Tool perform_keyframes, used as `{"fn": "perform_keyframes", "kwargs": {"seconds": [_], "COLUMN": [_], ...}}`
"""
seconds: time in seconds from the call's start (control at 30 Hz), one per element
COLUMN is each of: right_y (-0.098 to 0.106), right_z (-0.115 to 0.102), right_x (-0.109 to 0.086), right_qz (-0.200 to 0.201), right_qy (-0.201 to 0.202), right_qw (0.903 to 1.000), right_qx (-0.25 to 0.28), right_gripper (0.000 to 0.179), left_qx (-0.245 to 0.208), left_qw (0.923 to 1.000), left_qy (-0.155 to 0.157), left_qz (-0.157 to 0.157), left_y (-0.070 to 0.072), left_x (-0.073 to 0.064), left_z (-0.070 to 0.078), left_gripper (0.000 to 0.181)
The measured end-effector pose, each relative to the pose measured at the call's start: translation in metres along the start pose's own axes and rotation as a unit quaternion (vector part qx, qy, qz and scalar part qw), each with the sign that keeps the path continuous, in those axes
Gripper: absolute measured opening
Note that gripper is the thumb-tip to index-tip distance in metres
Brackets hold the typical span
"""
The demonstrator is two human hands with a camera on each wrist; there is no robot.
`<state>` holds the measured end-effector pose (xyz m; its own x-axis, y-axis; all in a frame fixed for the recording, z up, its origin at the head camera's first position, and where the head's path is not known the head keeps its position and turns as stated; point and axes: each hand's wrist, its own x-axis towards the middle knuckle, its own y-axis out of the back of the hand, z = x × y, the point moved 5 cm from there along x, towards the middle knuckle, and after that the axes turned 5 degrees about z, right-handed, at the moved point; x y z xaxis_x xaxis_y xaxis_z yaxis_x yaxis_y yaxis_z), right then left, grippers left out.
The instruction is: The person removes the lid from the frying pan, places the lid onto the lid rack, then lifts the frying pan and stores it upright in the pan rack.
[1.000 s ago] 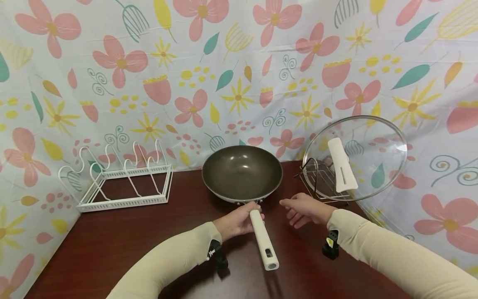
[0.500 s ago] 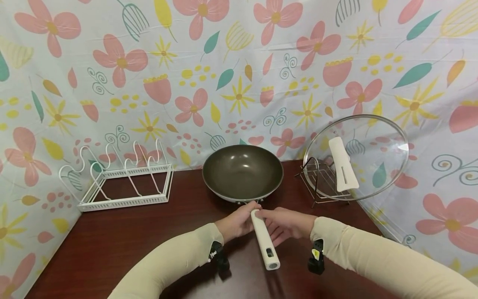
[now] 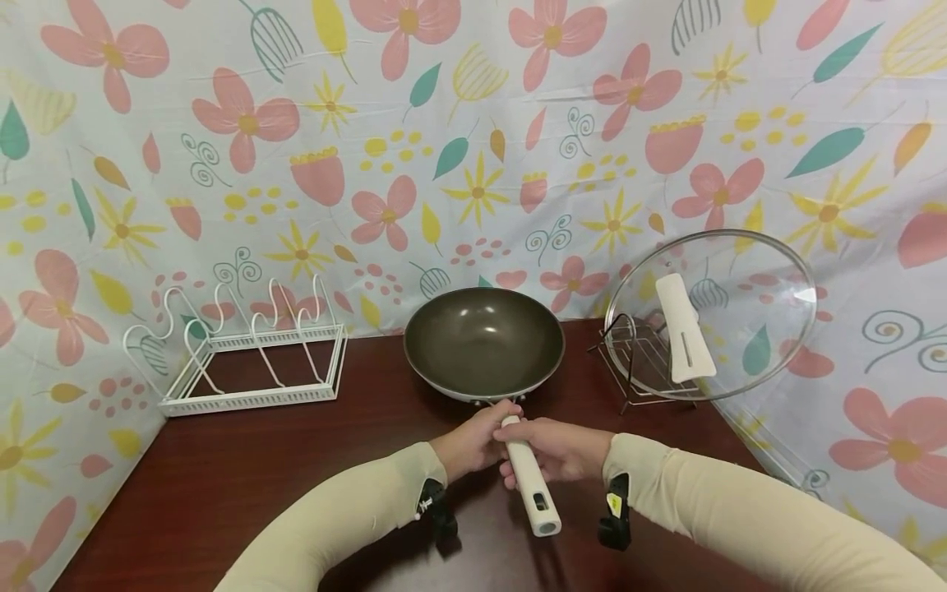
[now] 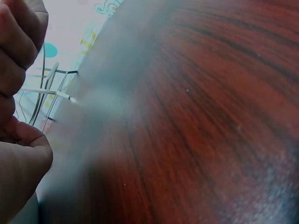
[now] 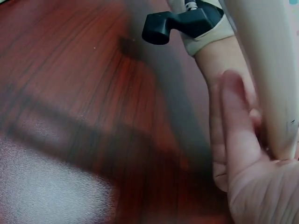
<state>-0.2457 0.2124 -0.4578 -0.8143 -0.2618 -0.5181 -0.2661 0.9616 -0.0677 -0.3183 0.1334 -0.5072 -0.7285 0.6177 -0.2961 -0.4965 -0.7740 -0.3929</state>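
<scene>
A dark-coated wok [image 3: 484,349] sits at the back middle of the table, its cream handle [image 3: 528,477] pointing toward me. My left hand [image 3: 471,437] grips the handle close to the pan body. Just behind it, my right hand [image 3: 568,448] holds the same handle from the right, thumb laid over the top and fingertips showing under the left side. The right wrist view has the handle [image 5: 268,65] rising beside the right-hand fingers. Curled fingers [image 4: 14,46] fill the left edge of the left wrist view, where the wok is out of sight.
On the right, a glass lid [image 3: 755,329] with a cream grip leans upright in a dark wire rack [image 3: 629,362]. A white rack [image 3: 251,399] with wavy dividers stands at the left. Flowered cloth [image 3: 473,99] hangs behind the dark red table [image 3: 244,477].
My right hand has come left from beside the lid rack to the wok handle and closed round it. The left hand keeps its hold; the wok stays in place.
</scene>
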Motion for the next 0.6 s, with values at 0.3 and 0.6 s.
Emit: {"fn": "perform_keyframes", "kwargs": {"seconds": [0.3, 0.6], "right_y": [0.009, 0.005], "right_z": [0.008, 0.012], "right_x": [0.015, 0.022], "right_qz": [-0.109, -0.215], "right_qy": [-0.021, 0.000], "right_qw": [0.9931, 0.9719], "right_qx": [0.039, 0.095], "right_gripper": [0.025, 0.024], "left_qx": [-0.019, -0.005], "left_qw": [0.9998, 0.9994], "left_qy": [-0.005, -0.001], "left_qz": [-0.007, 0.035], "left_y": [0.000, 0.003], "left_x": [0.003, 0.003], "left_z": [0.000, -0.004], "left_gripper": [0.024, 0.020]}}
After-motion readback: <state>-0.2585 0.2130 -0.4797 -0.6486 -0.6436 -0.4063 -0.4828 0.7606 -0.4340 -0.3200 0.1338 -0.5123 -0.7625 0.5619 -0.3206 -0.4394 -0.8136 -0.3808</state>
